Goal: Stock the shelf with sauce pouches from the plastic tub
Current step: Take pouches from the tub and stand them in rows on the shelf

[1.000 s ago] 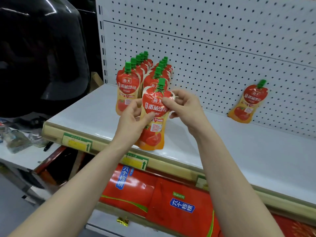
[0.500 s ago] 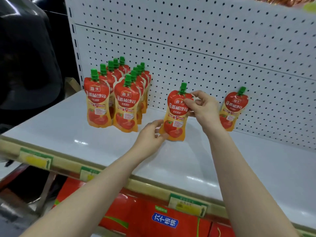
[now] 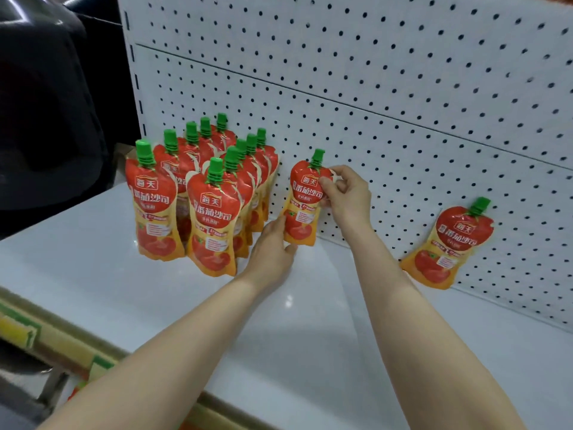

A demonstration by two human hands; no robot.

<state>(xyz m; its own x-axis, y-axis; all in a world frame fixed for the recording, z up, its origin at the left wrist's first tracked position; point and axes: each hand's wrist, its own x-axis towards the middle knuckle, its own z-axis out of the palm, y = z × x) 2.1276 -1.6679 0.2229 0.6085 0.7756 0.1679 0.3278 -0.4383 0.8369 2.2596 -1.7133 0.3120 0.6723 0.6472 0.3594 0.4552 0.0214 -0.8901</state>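
A red and yellow sauce pouch (image 3: 302, 206) with a green cap stands upright at the back of the white shelf (image 3: 310, 330), against the pegboard. My right hand (image 3: 345, 192) pinches its upper right edge. My left hand (image 3: 273, 249) holds its lower left corner. Two rows of several like pouches (image 3: 201, 197) stand just to its left. Another single pouch (image 3: 449, 243) leans on the pegboard farther right. The plastic tub is out of view.
The white pegboard back wall (image 3: 403, 88) rises behind the shelf. A large black rounded object (image 3: 40, 103) fills the left side beyond the shelf's end. Yellow and green price tags (image 3: 18, 330) line the shelf's front rail.
Both hands carried the pouch from the shelf's front edge to the back, beside the rows and against the pegboard. The camera moved in closer.
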